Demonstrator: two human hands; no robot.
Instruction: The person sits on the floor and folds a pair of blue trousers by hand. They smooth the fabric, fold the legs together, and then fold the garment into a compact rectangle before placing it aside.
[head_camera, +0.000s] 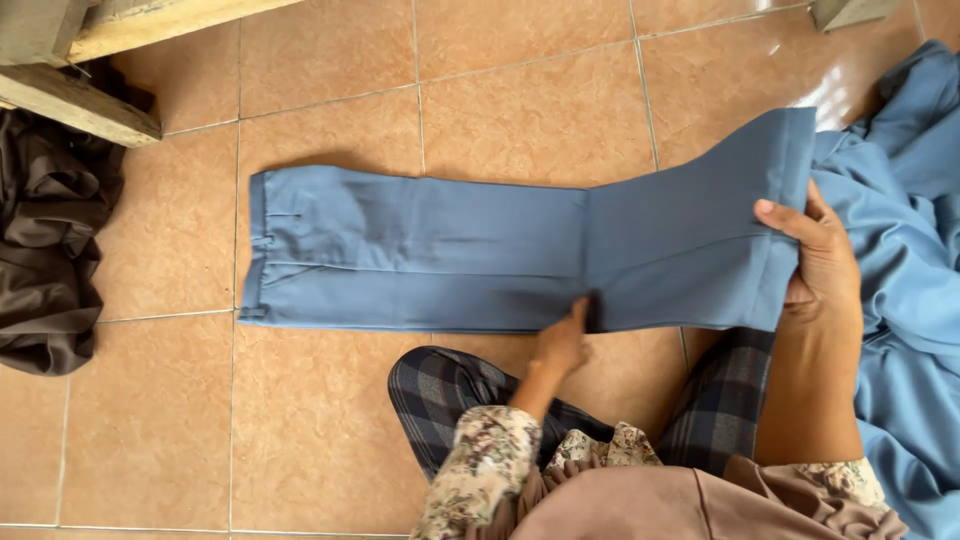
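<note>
While the blue trousers (430, 255) lie flat and stretched lengthwise across the tiled floor (330, 430), both of the person's hands are on them. The waistband end points to the left side of the view, and the leg ends are raised off the tiles at the right. The right hand (820, 255) has its grip closed on the hem end of the legs, thumb on the upper face of the cloth and fingers behind it, holding that end lifted and tilted up. The left hand (563, 340) presses down at the near edge of the trousers about midway along, just where a crease runs across the cloth; its grip looks narrow, fingertips pinching or pinning the edge, though whether any cloth is actually caught between them cannot be told. Both arms come out of floral sleeves (480, 470), and the person sits on the floor with knees in dark checked cloth (450, 395) just below the trousers. A heap of the same blue fabric (915, 280) lies at the right, touching the lifted leg ends. At the far left a pile of dark brown cloth (50, 240) lies beneath a wooden frame (85, 100), well apart from the trousers.
</note>
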